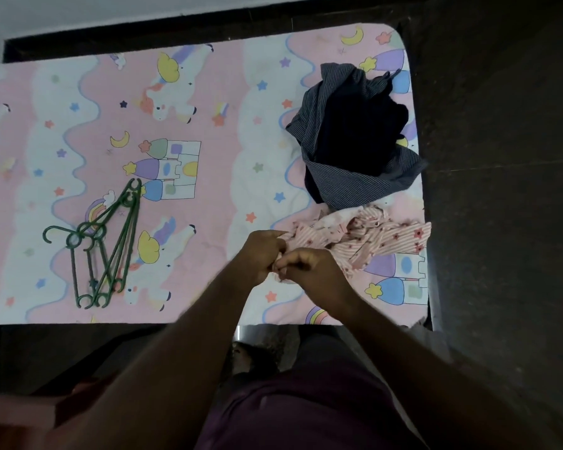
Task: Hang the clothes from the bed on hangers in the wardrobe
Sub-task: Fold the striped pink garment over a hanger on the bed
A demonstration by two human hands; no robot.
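A pink striped garment with small stars (371, 237) lies crumpled at the bed's near right corner. My left hand (263, 254) and my right hand (309, 271) meet at its left end, and both pinch the cloth with curled fingers. Behind it sits a heap of dark clothes (355, 138), a navy striped piece wrapped round a black one. A bundle of green plastic hangers (103, 245) lies on the sheet to the left, well apart from both hands. No wardrobe is in view.
The bed (176, 125) carries a pink and white sheet printed with unicorns and castles. A dark frame borders it at the back, and dark floor (501, 190) runs along the right side. My legs and a foot show below the near edge.
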